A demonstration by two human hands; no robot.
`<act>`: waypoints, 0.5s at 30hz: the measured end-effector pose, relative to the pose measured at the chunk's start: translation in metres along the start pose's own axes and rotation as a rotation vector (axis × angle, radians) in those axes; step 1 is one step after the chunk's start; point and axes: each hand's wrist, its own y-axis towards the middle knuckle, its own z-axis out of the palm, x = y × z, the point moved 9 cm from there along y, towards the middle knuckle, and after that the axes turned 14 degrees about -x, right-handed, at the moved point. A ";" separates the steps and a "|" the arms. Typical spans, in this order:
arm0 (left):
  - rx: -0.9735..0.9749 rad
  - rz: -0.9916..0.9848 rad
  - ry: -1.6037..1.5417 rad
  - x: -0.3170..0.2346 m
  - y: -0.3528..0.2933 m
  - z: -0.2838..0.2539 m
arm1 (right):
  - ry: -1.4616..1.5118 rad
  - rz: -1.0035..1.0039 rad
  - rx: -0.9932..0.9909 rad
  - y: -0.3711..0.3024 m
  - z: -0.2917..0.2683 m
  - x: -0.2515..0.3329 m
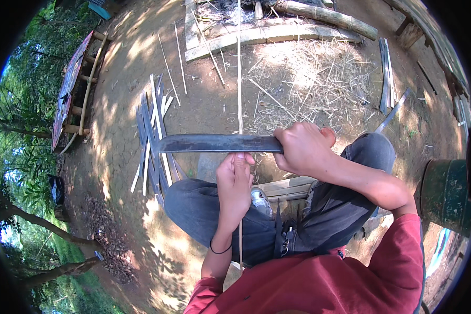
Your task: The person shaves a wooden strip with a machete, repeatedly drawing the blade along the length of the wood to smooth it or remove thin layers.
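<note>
My right hand [304,148] is closed around the handle of a machete [220,143]. Its long dark blade points left, level across the view in front of my knees. A long thin bamboo strip [239,78] runs away from my lap toward the far edge. Just nearer than the blade, my left hand [235,180] pinches this strip between thumb and fingers. The blade crosses over the strip right beside my left fingertips. Whether the edge is pressed into the strip, I cannot tell.
Split bamboo slats [154,133] lie piled at the left. Pale shavings [319,78] cover the ground ahead, before a bamboo pole [327,18] and ashes. Another blade [394,111] stands near my right knee. A green drum [447,196] is at the right, a bamboo bench [86,86] far left.
</note>
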 end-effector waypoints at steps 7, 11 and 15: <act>-0.156 0.279 0.340 -0.004 -0.006 -0.005 | -0.044 -0.049 -0.094 -0.007 0.014 -0.006; -0.185 0.279 0.411 -0.007 -0.007 -0.013 | -0.080 -0.037 -0.128 0.005 0.025 -0.015; -0.045 0.154 0.473 0.027 -0.035 -0.007 | -0.027 0.348 -0.257 0.060 -0.017 -0.150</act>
